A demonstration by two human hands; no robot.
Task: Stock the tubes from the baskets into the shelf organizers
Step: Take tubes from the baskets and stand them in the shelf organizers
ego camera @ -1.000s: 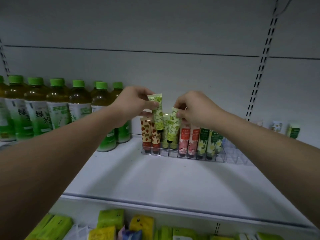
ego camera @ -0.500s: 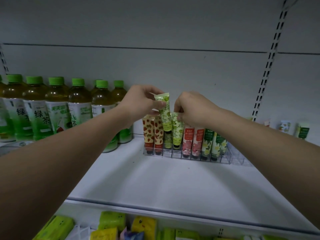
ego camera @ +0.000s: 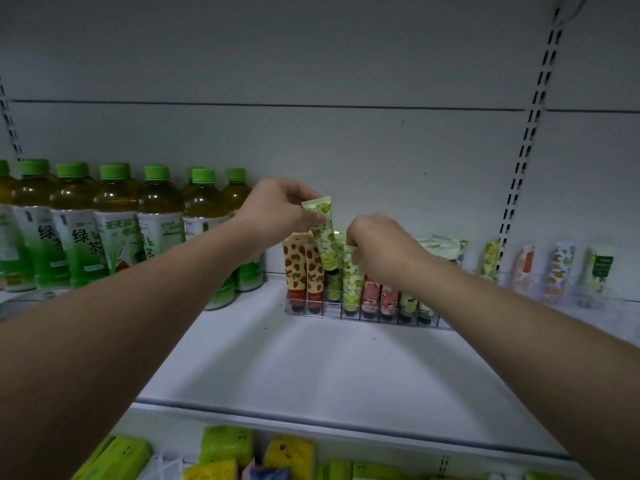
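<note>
Green-printed tube (ego camera: 322,233) tilts in raised left hand's (ego camera: 277,211) pinch.

We saw a white shelf (ego camera: 311,368) carrying green-capped tea bottles (ego camera: 114,223) left of the left hand (ego camera: 277,213), a clear organizer (ego camera: 367,315) of upright tubes below both hands, and more clear holders (ego camera: 561,285) with tubes beyond the right hand (ego camera: 381,247).

hidden: tube tops (ego camera: 349,252) under right hand (ego camera: 381,247) | blurred: tubes (ego camera: 561,268) far right of it | cut off: packets (ego camera: 221,452) below, bottom edge
</note>
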